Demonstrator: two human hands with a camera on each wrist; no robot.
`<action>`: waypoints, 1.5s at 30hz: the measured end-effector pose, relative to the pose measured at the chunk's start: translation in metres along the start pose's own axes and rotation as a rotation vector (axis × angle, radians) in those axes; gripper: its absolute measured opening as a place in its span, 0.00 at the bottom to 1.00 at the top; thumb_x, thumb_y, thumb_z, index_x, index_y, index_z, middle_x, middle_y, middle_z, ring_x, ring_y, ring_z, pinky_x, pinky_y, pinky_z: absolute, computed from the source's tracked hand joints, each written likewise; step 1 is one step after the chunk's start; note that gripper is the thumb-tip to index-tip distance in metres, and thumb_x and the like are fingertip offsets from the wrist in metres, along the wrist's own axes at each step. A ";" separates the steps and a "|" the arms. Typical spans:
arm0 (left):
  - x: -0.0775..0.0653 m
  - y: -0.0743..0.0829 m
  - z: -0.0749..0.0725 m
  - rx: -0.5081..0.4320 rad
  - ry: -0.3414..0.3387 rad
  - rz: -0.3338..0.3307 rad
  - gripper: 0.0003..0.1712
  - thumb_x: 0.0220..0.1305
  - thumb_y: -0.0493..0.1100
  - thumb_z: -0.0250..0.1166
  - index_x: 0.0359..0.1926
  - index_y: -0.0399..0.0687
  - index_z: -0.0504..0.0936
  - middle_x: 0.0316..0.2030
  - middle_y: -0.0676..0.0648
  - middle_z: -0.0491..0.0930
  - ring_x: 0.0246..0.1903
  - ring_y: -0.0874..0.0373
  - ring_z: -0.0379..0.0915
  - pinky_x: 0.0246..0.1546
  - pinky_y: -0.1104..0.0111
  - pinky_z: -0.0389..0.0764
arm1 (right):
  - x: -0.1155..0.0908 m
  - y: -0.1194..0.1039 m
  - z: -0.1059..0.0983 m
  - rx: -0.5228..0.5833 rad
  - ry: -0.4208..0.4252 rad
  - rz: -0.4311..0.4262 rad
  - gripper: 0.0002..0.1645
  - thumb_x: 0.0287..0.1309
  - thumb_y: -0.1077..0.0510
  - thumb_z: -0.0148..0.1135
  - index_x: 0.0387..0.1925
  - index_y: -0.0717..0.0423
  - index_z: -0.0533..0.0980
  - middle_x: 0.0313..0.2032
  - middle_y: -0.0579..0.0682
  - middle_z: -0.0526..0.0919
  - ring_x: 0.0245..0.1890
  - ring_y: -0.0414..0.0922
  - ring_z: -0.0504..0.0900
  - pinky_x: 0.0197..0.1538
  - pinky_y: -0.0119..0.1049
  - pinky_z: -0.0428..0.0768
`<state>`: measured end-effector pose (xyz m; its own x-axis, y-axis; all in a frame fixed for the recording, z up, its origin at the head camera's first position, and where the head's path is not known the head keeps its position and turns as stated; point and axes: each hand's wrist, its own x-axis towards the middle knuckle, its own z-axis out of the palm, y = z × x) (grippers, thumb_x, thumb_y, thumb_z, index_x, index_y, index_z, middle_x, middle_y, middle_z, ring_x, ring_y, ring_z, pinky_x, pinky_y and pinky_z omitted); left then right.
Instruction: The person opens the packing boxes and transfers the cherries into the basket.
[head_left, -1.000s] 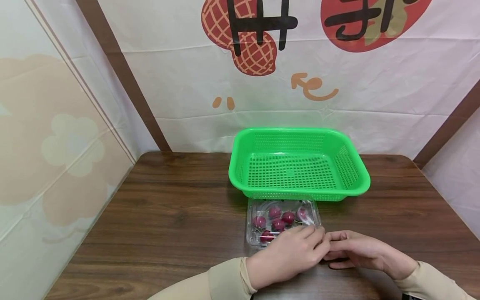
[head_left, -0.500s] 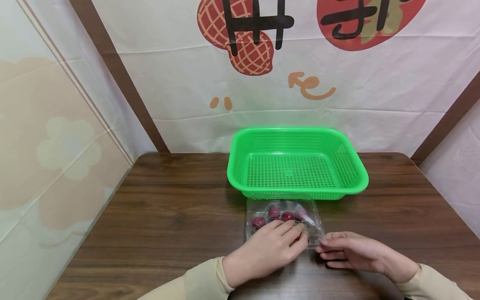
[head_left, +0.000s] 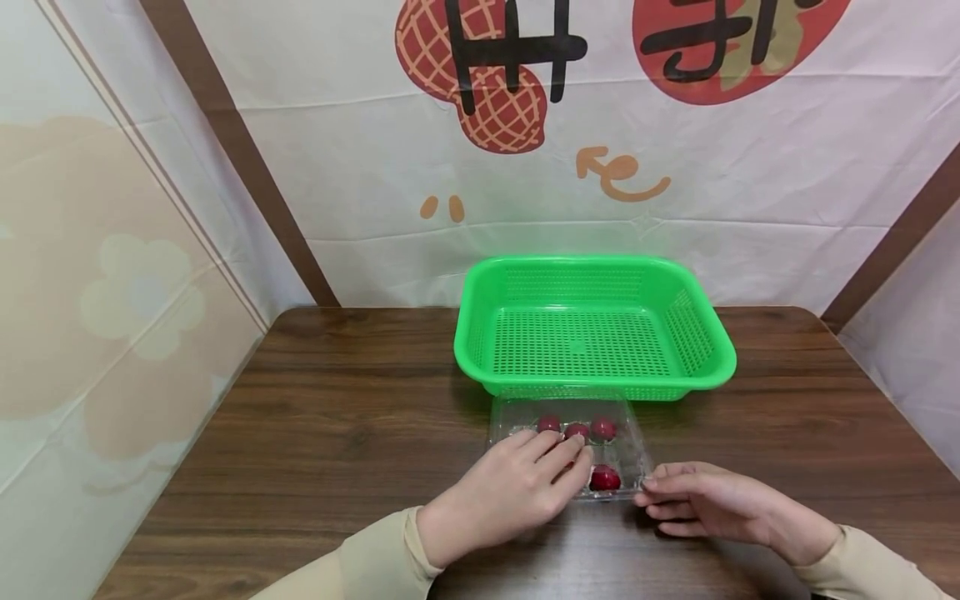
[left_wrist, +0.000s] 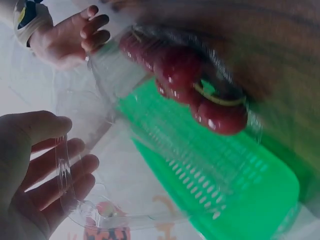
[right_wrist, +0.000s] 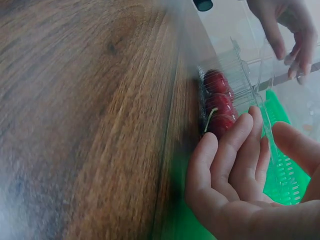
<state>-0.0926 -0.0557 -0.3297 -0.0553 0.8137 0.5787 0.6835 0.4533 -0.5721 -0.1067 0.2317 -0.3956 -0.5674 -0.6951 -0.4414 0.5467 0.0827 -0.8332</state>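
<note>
Cherries (head_left: 603,429) sit in a clear box (head_left: 513,410) on the wood table (head_left: 345,417), just in front of the green basket (head_left: 467,325). Cf. 1 s ago, L hand (head_left: 506,492) has slid from the box's front R corner, past mid-front at 0.5 s, to its L part; R hand (head_left: 712,504) is at approx the same corner. One front-R cherry (head_left: 604,477), covered by L hand 0.5 s ago, now shows, while the leftmost one seen then is now behind that hand. Glare on the back-R cherry has gone; basket pos. unchanged. R hand pinches the corner of the clear lid (left_wrist: 120,221) b/w thumb & fingertips, other fingers loosely bent. L hand is part-curled, fingers spaced, w/ lid rim crossing at thumb & fingers in L wrist view; can't tell if it grips. Same view has the rim apart from the cherries. L thumb hidden in head view, exact cherry count unclear, box edges faint as plastic is see-thru. Backdrop (head_left: 360,167) print cut off at top; sleeves (head_left: 382,550) cut off at bottom. L wrist view blurry; dark item (right_wrist: 202,4) at top of R wrist view cropped, unidentifiable.
</note>
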 end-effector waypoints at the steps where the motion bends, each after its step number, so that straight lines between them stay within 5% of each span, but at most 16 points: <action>1: 0.000 -0.001 -0.001 0.000 0.005 -0.002 0.12 0.60 0.36 0.51 0.36 0.48 0.82 0.35 0.51 0.84 0.31 0.59 0.76 0.29 0.74 0.76 | 0.000 0.000 0.000 -0.006 0.003 0.000 0.11 0.66 0.57 0.43 0.38 0.47 0.74 0.43 0.42 0.83 0.43 0.40 0.77 0.50 0.39 0.76; 20: 0.015 -0.019 -0.010 0.025 0.042 -0.045 0.13 0.60 0.34 0.54 0.40 0.40 0.84 0.34 0.48 0.84 0.30 0.58 0.75 0.33 0.74 0.79 | -0.011 0.001 -0.011 -0.056 -0.047 -0.005 0.11 0.65 0.60 0.43 0.37 0.48 0.73 0.40 0.42 0.83 0.39 0.38 0.77 0.47 0.36 0.76; 31: 0.006 -0.015 0.007 0.057 0.018 -0.059 0.16 0.63 0.34 0.51 0.46 0.39 0.82 0.39 0.46 0.84 0.31 0.56 0.76 0.32 0.71 0.79 | -0.014 -0.005 -0.021 -0.102 -0.062 0.009 0.12 0.65 0.60 0.42 0.39 0.48 0.73 0.38 0.41 0.82 0.38 0.37 0.77 0.47 0.37 0.76; 45: 0.001 -0.023 0.003 0.046 0.025 -0.071 0.16 0.61 0.33 0.51 0.46 0.37 0.81 0.39 0.45 0.84 0.32 0.56 0.76 0.33 0.72 0.80 | -0.018 -0.009 -0.032 0.012 -0.109 -0.016 0.18 0.68 0.61 0.36 0.44 0.53 0.75 0.42 0.46 0.80 0.48 0.47 0.77 0.55 0.48 0.74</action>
<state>-0.1102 -0.0638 -0.3176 -0.0841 0.7696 0.6330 0.6440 0.5267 -0.5549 -0.1209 0.2659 -0.3907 -0.5064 -0.7698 -0.3885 0.5457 0.0628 -0.8356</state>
